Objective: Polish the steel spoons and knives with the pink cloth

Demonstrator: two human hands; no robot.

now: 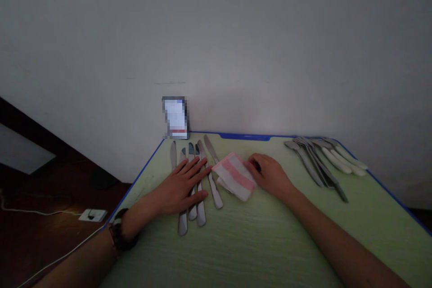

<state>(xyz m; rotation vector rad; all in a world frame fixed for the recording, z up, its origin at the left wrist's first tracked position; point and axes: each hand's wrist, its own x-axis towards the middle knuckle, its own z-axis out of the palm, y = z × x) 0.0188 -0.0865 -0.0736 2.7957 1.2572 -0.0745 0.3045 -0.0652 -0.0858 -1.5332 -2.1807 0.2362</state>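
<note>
Several metal table knives (201,216) lie side by side on the left half of the table, handles toward me. My left hand (180,186) rests across them with its fingers spread, hiding their middles. One knife (216,195) lies slightly apart to the right, partly beneath a pink-and-white striped cloth (238,177). The cloth is folded and lies at a slant between my two hands, near my left fingertips. My right hand (270,173) has its fingers curled closed at the cloth's right edge and grips it there.
A pile of forks and spoons (310,164), some with white handles (339,159), lies at the table's back right. A phone (177,119) leans on the wall behind the knives. The green table (216,256) has a blue rim. A power strip (92,215) lies on the floor left.
</note>
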